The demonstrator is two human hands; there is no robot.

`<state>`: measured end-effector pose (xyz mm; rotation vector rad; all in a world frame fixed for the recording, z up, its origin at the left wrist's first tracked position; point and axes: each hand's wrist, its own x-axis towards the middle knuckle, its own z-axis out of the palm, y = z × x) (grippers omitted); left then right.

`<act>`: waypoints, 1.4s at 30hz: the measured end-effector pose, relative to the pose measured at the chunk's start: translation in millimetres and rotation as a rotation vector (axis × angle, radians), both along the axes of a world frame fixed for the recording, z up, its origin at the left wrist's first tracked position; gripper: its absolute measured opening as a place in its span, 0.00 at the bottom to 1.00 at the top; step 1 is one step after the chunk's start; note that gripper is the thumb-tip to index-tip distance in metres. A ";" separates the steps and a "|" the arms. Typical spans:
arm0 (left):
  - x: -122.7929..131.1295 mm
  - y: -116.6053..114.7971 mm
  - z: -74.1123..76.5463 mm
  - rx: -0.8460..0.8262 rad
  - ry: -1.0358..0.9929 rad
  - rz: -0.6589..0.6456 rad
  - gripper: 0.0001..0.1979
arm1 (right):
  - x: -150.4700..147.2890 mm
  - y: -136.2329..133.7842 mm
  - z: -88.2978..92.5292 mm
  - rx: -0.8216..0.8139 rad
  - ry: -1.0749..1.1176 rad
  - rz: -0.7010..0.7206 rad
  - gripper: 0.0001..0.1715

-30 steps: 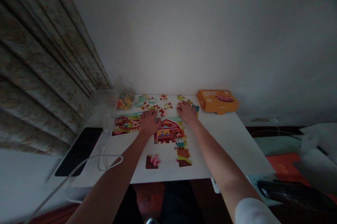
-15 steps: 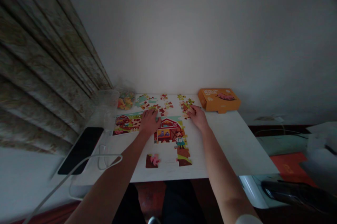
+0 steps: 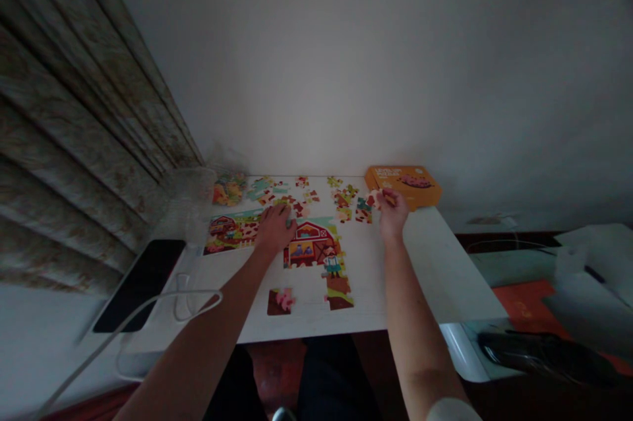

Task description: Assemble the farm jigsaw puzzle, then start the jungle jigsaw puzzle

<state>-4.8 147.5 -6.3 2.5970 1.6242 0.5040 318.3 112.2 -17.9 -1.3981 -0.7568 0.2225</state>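
Observation:
A partly built farm jigsaw [image 3: 310,243] with a red barn lies on the white table [image 3: 435,276]. My left hand [image 3: 273,226] rests on the jigsaw's upper edge, fingers curled down on the pieces there. My right hand [image 3: 392,210] is raised a little at the table's right, pinched on a small puzzle piece [image 3: 376,196]. Loose pieces [image 3: 346,200] lie just left of that hand, and more loose pieces [image 3: 279,191] are scattered along the back. A small joined bit with a pink pig [image 3: 280,300] sits near the front edge.
An orange puzzle box [image 3: 403,185] stands at the back right. A clear bag of pieces [image 3: 228,189] is at the back left. A black phone [image 3: 141,284] and a white cable [image 3: 188,299] lie on the left. Curtains hang at left.
My right hand has moved from the loose pieces at the back middle to the right and lifted with a piece in its fingers. My left hand has stayed on the jigsaw.

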 end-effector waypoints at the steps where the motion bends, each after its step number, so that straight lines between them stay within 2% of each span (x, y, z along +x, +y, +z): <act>1: 0.1 -0.1 -0.1 -0.002 -0.003 0.002 0.20 | -0.5 0.3 -0.1 -0.018 -0.015 -0.004 0.23; 6: 0.7 -0.1 -0.8 0.009 -0.005 0.011 0.20 | -11.0 3.5 -3.7 -0.242 -0.175 0.083 0.18; 9: 0.6 0.3 -1.4 0.011 0.007 0.008 0.20 | -18.9 4.0 -1.3 -0.433 -0.380 0.145 0.14; 14: 0.1 1.2 -2.7 0.006 -0.002 0.013 0.19 | -34.2 0.1 9.3 -0.591 -0.655 0.208 0.16; 17: 0.1 1.4 -2.5 -0.006 0.006 0.007 0.20 | -45.5 -2.4 11.5 -0.730 -0.798 0.311 0.18; 20: 0.3 1.2 -1.1 -0.012 0.009 0.003 0.20 | -54.6 -1.9 8.4 -0.836 -0.843 0.366 0.23; 24: 0.4 0.5 0.7 -0.015 0.011 0.001 0.20 | -56.1 4.2 2.8 -0.927 -0.808 0.290 0.29; 28: -0.2 0.9 0.5 -0.014 0.019 -0.008 0.21 | -46.0 7.8 1.8 -0.895 -0.786 0.232 0.29; 34: -1.3 3.3 -3.2 -0.018 -0.019 -0.022 0.21 | -36.5 -6.3 0.2 -0.807 -0.815 0.433 0.28; 37: -1.9 3.3 -4.3 -0.029 -0.026 -0.083 0.22 | -38.2 -11.2 -1.7 -0.794 -0.788 0.436 0.28; 42: -3.5 3.2 -6.0 -0.084 -0.012 -0.200 0.25 | -40.3 -7.6 0.8 -0.739 -0.777 0.400 0.20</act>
